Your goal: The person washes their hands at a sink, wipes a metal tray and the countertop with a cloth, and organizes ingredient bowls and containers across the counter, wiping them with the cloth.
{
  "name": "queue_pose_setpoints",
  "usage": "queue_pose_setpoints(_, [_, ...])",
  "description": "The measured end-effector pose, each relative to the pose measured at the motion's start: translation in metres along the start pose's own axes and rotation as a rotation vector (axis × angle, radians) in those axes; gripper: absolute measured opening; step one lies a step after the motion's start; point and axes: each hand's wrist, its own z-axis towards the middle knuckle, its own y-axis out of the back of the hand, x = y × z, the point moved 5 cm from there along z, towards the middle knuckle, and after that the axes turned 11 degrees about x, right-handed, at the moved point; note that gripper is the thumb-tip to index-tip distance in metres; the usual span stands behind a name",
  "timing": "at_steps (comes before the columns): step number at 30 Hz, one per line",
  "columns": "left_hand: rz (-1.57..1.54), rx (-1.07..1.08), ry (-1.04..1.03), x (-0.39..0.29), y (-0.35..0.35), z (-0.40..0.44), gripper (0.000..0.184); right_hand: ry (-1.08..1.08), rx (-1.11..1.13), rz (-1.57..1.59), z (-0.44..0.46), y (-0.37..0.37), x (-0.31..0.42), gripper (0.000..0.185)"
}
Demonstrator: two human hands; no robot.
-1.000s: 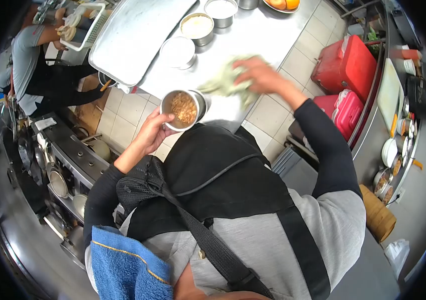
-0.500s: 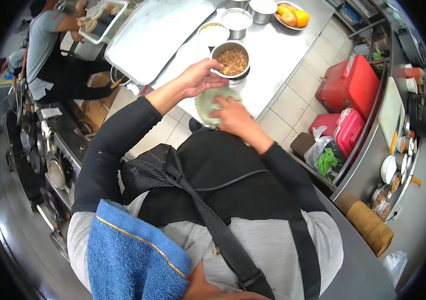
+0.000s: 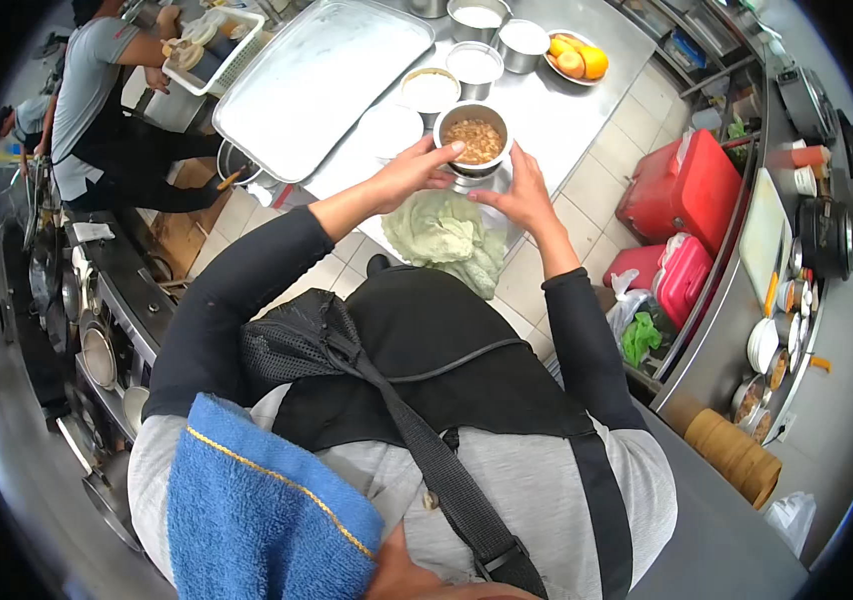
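Note:
A round metal container (image 3: 474,137) with brown chopped food in it is at the near part of the steel table (image 3: 587,112). My left hand (image 3: 412,175) grips its left side, thumb on the rim. On the right side, my right hand (image 3: 525,196) has its thumb and fingers spread around the container's edge, with no cloth in it. A crumpled pale green cloth (image 3: 447,238) lies at the table's near edge, below both hands. Beyond the container stand metal containers with pale contents, among them one (image 3: 431,92) at the upper left and another (image 3: 475,65) above.
A large metal tray (image 3: 322,85) lies on the table's left side. A plate of orange fruit (image 3: 579,60) is at the back right. Red coolers (image 3: 680,195) stand on the right. At the upper left, a co-worker (image 3: 92,110) reaches into a white basket (image 3: 227,60).
The container of brown food went up and forward from near my body, held in my left hand. My right hand let go of the green cloth and moved to the container's right side.

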Motion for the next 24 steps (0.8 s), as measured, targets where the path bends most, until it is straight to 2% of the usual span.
queue_pose_setpoints(1, [-0.053, -0.037, -0.011, -0.004, 0.002, 0.003, 0.086, 0.009, -0.002, 0.179, 0.004, -0.006, -0.001, 0.083])
queue_pose_setpoints(2, [-0.095, -0.017, -0.015, -0.004, -0.004, 0.004, 0.072, 0.027, 0.004, 0.359, 0.008, -0.011, -0.001, 0.082])
queue_pose_setpoints(3, [-0.081, -0.008, -0.033, -0.006, -0.010, 0.003, 0.072, 0.044, 0.022, 0.542, 0.011, -0.014, 0.002, 0.081])
queue_pose_setpoints(6, [-0.108, -0.004, -0.089, -0.013, -0.022, -0.005, 0.071, -0.075, 0.048, 0.690, -0.001, -0.006, 0.009, 0.073])
queue_pose_setpoints(9, [-0.155, 0.025, -0.137, -0.063, -0.027, -0.042, 0.073, 0.000, -0.044, 0.701, 0.001, 0.033, 0.058, 0.071])
queue_pose_setpoints(11, [-0.149, 0.072, -0.209, -0.106, -0.023, -0.075, 0.078, -0.014, -0.040, 0.662, 0.013, 0.065, 0.119, 0.070])
queue_pose_setpoints(13, [-0.094, -0.005, -0.228, -0.137, -0.002, -0.117, 0.073, 0.071, -0.051, 0.398, 0.032, 0.079, 0.171, 0.070])
queue_pose_setpoints(17, [-0.083, -0.175, -0.236, -0.143, 0.085, -0.186, 0.070, 0.248, 0.154, 0.603, 0.095, 0.014, 0.231, 0.075])
queue_pose_setpoints(21, [-0.151, -0.338, -0.224, -0.101, 0.204, -0.230, 0.044, 0.279, 0.264, 0.613, 0.162, -0.110, 0.265, 0.083])
queue_pose_setpoints(24, [-0.145, -0.373, -0.162, -0.065, 0.278, -0.235, 0.048, 0.221, 0.290, 0.632, 0.195, -0.188, 0.275, 0.086])
